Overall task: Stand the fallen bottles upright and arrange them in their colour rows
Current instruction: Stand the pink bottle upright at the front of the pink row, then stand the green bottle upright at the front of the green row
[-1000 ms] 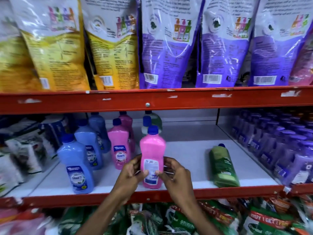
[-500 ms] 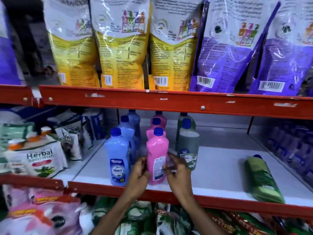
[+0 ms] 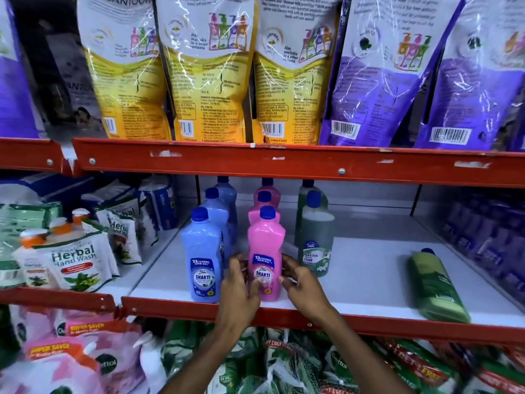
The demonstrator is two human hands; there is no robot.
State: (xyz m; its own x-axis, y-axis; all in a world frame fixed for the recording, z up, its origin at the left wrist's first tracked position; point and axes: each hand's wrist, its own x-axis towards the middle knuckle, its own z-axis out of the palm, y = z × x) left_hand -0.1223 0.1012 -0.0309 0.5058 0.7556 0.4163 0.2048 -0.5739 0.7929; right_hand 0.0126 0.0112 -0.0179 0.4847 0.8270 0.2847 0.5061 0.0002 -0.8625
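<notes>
A pink bottle [image 3: 265, 245] with a blue cap stands upright at the front of the white shelf [image 3: 360, 280], its label facing me. My left hand [image 3: 237, 288] grips its left side and my right hand [image 3: 301, 282] its right side. Two more pink bottles [image 3: 262, 203] line up behind it. To the left stands a row of three blue bottles [image 3: 203, 251]. To the right stand two dark green bottles [image 3: 315, 240]. A light green bottle [image 3: 436, 285] lies fallen on its side at the shelf's right front.
A red shelf beam [image 3: 284, 163] runs just above the bottle caps. Herbal hand wash pouches [image 3: 75, 263] fill the shelf to the left; purple bottles [image 3: 488, 237] crowd the right. Yellow and purple refill pouches [image 3: 210, 72] stand above. Bagged goods lie below.
The pink bottle has been turned so its front label faces me, and it now sits in line with the pink row. My view has shifted left.
</notes>
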